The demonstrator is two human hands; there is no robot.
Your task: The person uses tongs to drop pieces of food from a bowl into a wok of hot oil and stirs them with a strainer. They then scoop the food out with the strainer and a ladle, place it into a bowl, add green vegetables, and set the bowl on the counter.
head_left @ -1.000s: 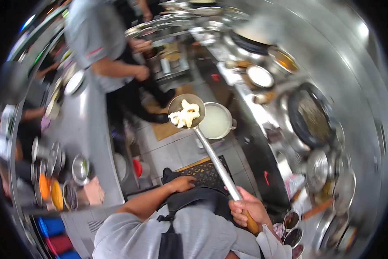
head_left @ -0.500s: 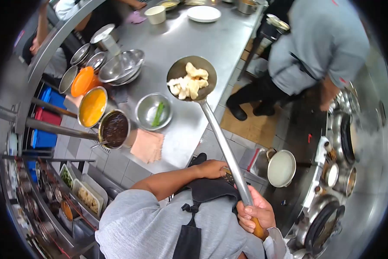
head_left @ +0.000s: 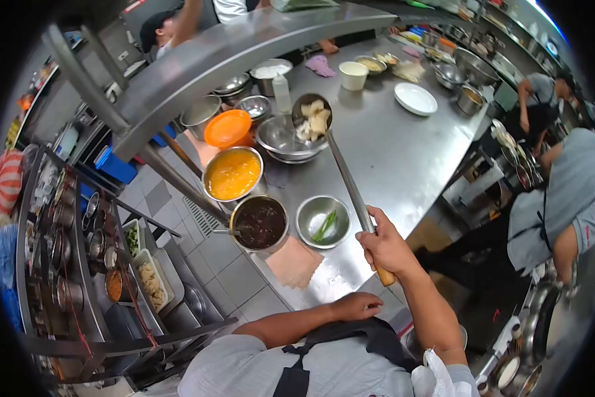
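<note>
My right hand [head_left: 385,246] is wrapped round the wooden-ended handle of a long metal ladle [head_left: 347,175]. The ladle's bowl holds pale, whitish-yellow food pieces [head_left: 316,119] and hangs over the edge of the stacked steel mixing bowls [head_left: 277,140]. In front of my waist, near the table edge, my left hand [head_left: 357,306] has its fingers curled in; whether anything is inside them is hidden. On the table below the ladle handle, a small steel bowl [head_left: 306,225] contains green stalks [head_left: 324,226]. Beside it stands a pot of dark sauce [head_left: 260,223].
A pot of orange-yellow liquid [head_left: 233,173] and an orange bowl [head_left: 228,128] stand left, below a metal overhead shelf [head_left: 244,49]. A white plate [head_left: 415,99] and white tub [head_left: 353,76] lie farther back. A co-worker in grey [head_left: 555,198] stands at right.
My right hand has lifted the loaded ladle forward and left, from above the table's right edge to over the mixing bowls. The view has turned right. My left hand stays near my waist.
</note>
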